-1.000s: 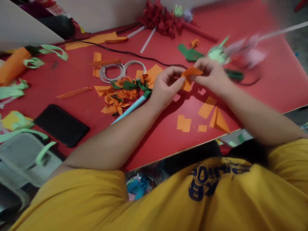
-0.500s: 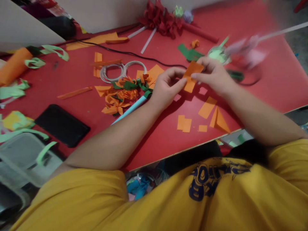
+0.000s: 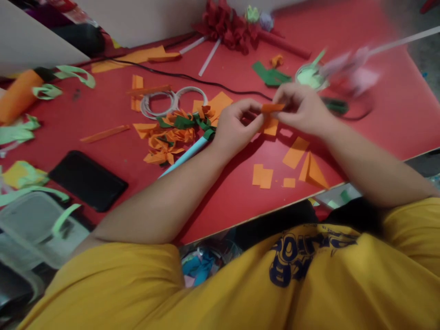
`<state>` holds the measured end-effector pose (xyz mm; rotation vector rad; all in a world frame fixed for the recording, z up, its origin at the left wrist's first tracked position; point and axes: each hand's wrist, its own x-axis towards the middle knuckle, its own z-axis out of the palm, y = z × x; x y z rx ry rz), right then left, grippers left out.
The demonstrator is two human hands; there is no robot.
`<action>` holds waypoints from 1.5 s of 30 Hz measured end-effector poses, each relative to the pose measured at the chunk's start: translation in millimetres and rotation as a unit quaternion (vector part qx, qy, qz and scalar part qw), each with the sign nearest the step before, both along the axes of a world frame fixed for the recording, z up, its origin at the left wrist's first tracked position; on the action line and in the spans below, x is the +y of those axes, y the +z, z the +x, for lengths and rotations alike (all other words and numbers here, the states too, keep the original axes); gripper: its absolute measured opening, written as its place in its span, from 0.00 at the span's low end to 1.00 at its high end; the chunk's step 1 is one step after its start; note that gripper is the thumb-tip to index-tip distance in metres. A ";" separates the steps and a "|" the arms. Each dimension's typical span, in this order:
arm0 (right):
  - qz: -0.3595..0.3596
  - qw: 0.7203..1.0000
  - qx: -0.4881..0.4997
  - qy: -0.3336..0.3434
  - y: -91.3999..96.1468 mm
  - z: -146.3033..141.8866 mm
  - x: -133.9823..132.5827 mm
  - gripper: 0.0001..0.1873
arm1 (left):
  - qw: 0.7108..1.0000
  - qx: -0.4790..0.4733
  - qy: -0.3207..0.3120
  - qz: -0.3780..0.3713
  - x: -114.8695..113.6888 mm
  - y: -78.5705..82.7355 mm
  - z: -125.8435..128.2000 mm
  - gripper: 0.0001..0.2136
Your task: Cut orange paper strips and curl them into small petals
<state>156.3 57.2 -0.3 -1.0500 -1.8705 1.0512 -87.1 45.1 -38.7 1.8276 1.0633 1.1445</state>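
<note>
My left hand (image 3: 237, 126) and my right hand (image 3: 302, 110) meet above the red table (image 3: 103, 151), both pinching a small orange paper piece (image 3: 272, 108) that now looks folded or seen edge-on. Another orange bit (image 3: 271, 126) shows just below it. Left of my left hand lies an orange and green paper flower (image 3: 173, 133) on a light blue stem (image 3: 187, 153). Orange paper scraps (image 3: 295, 158) lie under my right forearm.
A black phone (image 3: 87, 179) lies at the left. Tape rings (image 3: 172, 98), a black cable (image 3: 178, 75), a dark red paper flower (image 3: 227, 25), green paper (image 3: 268, 75) and a small glue pot (image 3: 309, 75) sit farther back. A clear plastic box (image 3: 30, 227) stands at the lower left.
The orange piece, held flat half a second ago, is now turned or folded into a narrow strip between both hands. The hands stayed in about the same place.
</note>
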 end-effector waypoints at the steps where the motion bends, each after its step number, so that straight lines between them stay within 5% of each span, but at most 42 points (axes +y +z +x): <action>1: 0.028 0.999 -0.027 -0.006 1.3 1.2 -0.8 0.16 | 1.000 0.017 0.003 0.017 -0.9 2.4 -0.7 0.17; 5: 0.116 0.989 -0.092 -0.015 6.9 4.8 -3.7 0.12 | 0.995 0.072 0.022 0.072 -2.1 9.1 -2.7 0.11; 18: 0.161 0.967 -0.195 0.023 14.3 8.5 -2.8 0.08 | 0.994 0.088 0.022 0.065 -0.7 7.1 -4.4 0.13; 30: 0.125 0.976 -0.179 0.012 6.4 7.5 -1.3 0.09 | 0.997 0.073 0.017 0.020 -0.6 10.3 -3.8 0.16; 37: 0.058 0.994 -0.091 -0.002 -3.4 4.8 3.1 0.15 | 0.998 0.023 -0.018 -0.047 9.0 -5.8 -5.3 0.18; 45: 0.060 0.993 -0.098 -0.035 4.3 3.7 -0.4 0.15 | 0.994 0.052 -0.074 -0.063 6.2 4.7 -7.2 0.09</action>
